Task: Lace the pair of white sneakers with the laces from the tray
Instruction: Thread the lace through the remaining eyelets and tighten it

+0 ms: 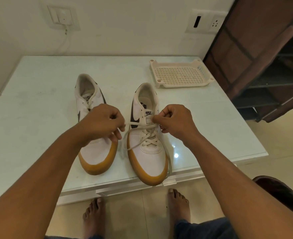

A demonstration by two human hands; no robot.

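Left hand [106, 124] clenched on one end of the lace [142, 125], right hand [176, 121] pinching the other strand just beside the upper eyelets of the right sneaker [147, 154]. Strand taut between the two fists. Lower rows crossed, top eyelets not yet threaded; probably mid-pull on a crossing.

Risks, nearest first. Toe of that sneaker right at the near edge of the worktop [39, 109]: danger of dragging it off onto the floor [142, 204], by the bare feet [94, 216], with a hard tug towards the body. Slack loops trailing down either side of the toe, one seemingly over the edge: likely to snag, or to leave the two ends unequal and one too short for the last holes. Danger also of skipping an eyelet or twisting the flat strand, at the cost of undoing a row.

Left sneaker [97, 157] just beside, partly hidden behind the left hand, apparently laced; open to a knock from that arm.

Further back, tray [180, 73] of perforated pale plastic, no laces in it, well apart from both shoes.

Worktop pale, glossy, glass-like, with lamp glare near the right sneaker. Beyond, cream wall [125, 23] with a switch plate [63, 16] and cord to the left, a socket [206, 21] to the right; dark shelving [271, 66] at far right.
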